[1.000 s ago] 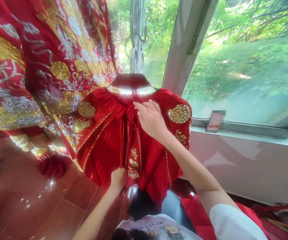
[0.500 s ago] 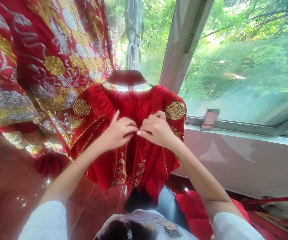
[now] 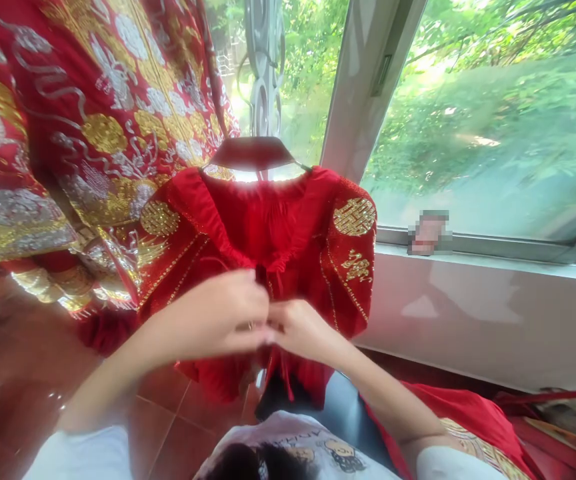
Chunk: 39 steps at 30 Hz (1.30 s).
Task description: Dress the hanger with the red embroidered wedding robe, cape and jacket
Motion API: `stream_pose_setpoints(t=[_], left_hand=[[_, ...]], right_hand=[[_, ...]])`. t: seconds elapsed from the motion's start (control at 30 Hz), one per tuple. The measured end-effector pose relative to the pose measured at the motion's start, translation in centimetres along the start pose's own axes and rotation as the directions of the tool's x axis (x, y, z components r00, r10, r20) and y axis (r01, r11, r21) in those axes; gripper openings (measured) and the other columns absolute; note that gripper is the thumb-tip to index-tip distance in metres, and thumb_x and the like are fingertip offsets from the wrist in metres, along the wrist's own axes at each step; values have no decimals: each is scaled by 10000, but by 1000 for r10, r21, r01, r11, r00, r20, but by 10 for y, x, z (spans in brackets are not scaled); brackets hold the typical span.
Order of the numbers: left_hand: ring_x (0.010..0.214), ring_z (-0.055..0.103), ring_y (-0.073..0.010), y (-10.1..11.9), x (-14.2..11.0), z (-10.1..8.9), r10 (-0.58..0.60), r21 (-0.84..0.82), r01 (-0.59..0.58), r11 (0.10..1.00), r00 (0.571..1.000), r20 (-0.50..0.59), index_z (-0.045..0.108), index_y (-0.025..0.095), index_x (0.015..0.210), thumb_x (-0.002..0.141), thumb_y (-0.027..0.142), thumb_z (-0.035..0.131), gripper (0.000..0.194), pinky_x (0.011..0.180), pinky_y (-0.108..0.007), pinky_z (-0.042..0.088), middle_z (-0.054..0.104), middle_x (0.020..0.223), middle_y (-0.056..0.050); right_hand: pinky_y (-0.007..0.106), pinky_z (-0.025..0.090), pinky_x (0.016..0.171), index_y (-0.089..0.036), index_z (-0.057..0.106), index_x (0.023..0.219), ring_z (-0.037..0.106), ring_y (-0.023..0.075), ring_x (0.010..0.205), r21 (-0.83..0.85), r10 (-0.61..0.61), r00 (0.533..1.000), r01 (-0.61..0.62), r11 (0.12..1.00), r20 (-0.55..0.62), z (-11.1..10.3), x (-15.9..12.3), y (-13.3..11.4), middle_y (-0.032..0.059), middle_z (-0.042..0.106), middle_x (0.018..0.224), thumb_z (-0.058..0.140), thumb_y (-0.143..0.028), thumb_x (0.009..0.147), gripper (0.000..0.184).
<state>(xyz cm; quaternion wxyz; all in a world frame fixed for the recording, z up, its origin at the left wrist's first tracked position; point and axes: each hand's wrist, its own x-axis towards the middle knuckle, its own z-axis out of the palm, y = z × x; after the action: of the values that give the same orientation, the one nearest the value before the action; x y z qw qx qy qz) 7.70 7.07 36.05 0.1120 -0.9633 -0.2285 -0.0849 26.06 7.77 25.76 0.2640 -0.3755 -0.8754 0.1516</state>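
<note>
Down from near the neckline [image 3: 223,243] come the left hand [image 3: 221,313] and right hand [image 3: 311,327], to mid-front of the red garment [image 3: 313,257], hung on a dark red hanger [image 3: 253,153] by the window [image 3: 483,147]. It looks soft, light and floppy, with beading [image 3: 354,217] that could snag; I'd lift it by the shoulders. Fingers [image 3: 288,312] curl close together, but blur hides whether they pinch anything. Below spreads glossy tiled floor [image 3: 155,427], beside a pale low wall [image 3: 473,310]

- Left: red robe [image 3: 103,133] with gold and silver embroidery, above the reddish tiled floor [image 3: 155,437]
- Far: scrolled metal grille [image 3: 263,60] beside the window [image 3: 468,160], green foliage outside
- Far right: pixelated item [image 3: 429,233] at the windowsill [image 3: 508,264]
- Near right: red cloth [image 3: 461,403], gold-patterned
</note>
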Motion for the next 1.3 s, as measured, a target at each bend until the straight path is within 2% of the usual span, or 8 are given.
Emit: stream_pose_setpoints(t=[0.13, 0.43, 0.8, 0.93, 1.0, 1.07, 1.13, 1.3], left_hand=[[900, 620, -240, -23, 40, 26, -275, 374, 273, 886, 960, -51, 670, 93, 954, 830, 171, 606, 159, 1044, -438, 339, 683, 955, -123], [763, 605, -206, -49, 28, 42, -126, 293, 72, 953, 978, 167, 686, 162, 780, 833, 84, 548, 168, 735, -355, 340, 668, 764, -40], [765, 613, -175, -43, -3, -4, -217, 264, 174, 949, 966, 142, 686, 225, 813, 887, 164, 508, 202, 714, -310, 382, 693, 788, -5], [878, 619, -179, -37, -20, -9, -253, 68, 253, 965, 967, -8, 684, 225, 889, 915, 319, 486, 221, 821, -310, 441, 693, 909, -19], [1004, 596, -223, -36, -18, -4, -414, 33, 450, 893, 845, -339, 649, 211, 1014, 889, 405, 517, 266, 882, -350, 453, 665, 1049, -62], [1085, 561, -308, -39, -7, 5, -573, -38, 719, 694, 520, -634, 589, 172, 1115, 841, 481, 558, 414, 894, -432, 456, 618, 1134, -140], [1100, 545, -391, -45, 7, 15, -677, -151, 865, 479, 254, -691, 513, 114, 1199, 802, 542, 573, 587, 834, -499, 469, 568, 1186, -232], [958, 610, -444, -65, 4, 21, -919, -145, 933, 328, 280, -276, 486, 8, 1167, 905, 490, 344, 567, 738, -544, 454, 591, 1061, -324]], right_hand=[[259, 409, 574, -125, 649, 1015, 579, 160, 593, 238, 383, 872, -319, 917, -304, 39, 27, 20, 86, 683, 765, 451, -256, 909, 260], [245, 411, 463, -131, 647, 763, 488, 121, 478, 828, 636, 669, -54, 558, -385, 59, 48, 13, 27, 606, 595, 588, -456, 769, 331], [330, 446, 454, -249, 617, 545, 597, 209, 482, 241, 452, 855, -397, 886, -253, 115, -13, 41, 13, 661, 535, 306, -429, 872, 485], [364, 461, 442, -293, 656, 581, 610, 227, 467, 159, 428, 883, -402, 901, -192, 69, -46, 27, 15, 654, 525, 430, -400, 857, 372], [378, 505, 508, -313, 711, 848, 625, 235, 540, 137, 458, 742, -453, 881, -490, 29, -41, 10, 23, 668, 609, 457, -438, 884, 285], [391, 544, 669, -269, 594, 1224, 649, 245, 720, 182, 394, 419, -461, 868, -818, -5, -17, -5, 68, 689, 833, 483, -448, 894, 391], [430, 522, 814, -193, 331, 1461, 614, 295, 982, 157, 301, 287, -433, 888, -909, -25, 19, -9, 160, 624, 1135, 548, -458, 860, 691], [520, 442, 919, -81, 151, 1506, 587, 360, 1072, 247, 497, 391, -537, 807, -775, -37, 59, 18, 274, 445, 1385, 495, -183, 833, 763]])
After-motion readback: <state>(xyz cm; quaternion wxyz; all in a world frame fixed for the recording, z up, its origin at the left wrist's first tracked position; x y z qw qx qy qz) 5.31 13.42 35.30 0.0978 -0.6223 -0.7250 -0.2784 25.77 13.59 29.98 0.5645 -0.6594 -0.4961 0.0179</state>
